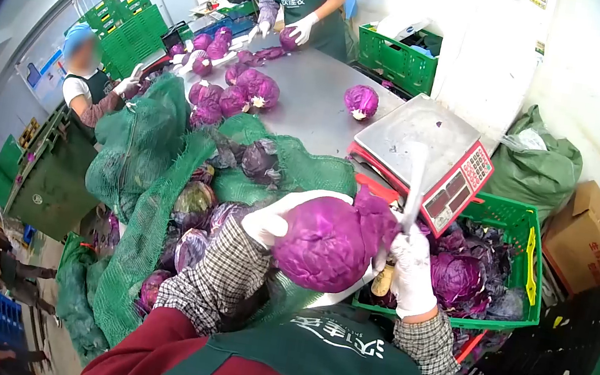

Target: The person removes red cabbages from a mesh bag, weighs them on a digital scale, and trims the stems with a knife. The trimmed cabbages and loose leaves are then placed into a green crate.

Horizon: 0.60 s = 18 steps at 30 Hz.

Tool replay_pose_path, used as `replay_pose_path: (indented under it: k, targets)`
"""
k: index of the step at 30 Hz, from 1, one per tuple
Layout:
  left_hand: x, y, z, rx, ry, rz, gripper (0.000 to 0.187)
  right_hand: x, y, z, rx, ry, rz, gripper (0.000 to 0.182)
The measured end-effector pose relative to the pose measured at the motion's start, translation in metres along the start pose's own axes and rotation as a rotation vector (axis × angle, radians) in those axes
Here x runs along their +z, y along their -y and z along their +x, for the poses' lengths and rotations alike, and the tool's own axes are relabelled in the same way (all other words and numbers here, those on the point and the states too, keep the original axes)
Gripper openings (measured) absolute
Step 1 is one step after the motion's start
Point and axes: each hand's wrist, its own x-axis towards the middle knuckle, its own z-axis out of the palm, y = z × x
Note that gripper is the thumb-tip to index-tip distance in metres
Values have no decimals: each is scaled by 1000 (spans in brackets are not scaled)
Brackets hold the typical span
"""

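Note:
My left hand (268,221), in a white glove, is closed around the left side of a red cabbage (326,244), held up in front of my apron. A loose outer leaf (377,218) stands out from the cabbage's right side. My right hand (413,274), also gloved, is closed on a knife (416,185). Its pale blade points up, and the end of its wooden handle shows below the fingers. The right fingers are close to the leaf; whether they also grip it is hard to tell. Beneath the cabbage, a green mesh sack (153,235) lies open over more cabbages (193,204).
A scale (416,139) stands on the metal table (312,104), with a cabbage (361,102) beside it. At my right, a green crate (532,214) holds dark leaves and cabbage. Two co-workers stand across the table; one holds a cabbage (289,38). A full mesh sack (140,140) is at left.

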Motion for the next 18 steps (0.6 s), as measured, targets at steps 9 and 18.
replay_pose_path:
  k: [9, 18]
  targets:
    - [-11, 26, 7, 136, -364, -283, 77, 7, 49, -44, -316, 194, -669, 32]
    - [4, 19, 30, 318, -440, -434, 55, -90, 41, -60, -60, -524, -642, 37]
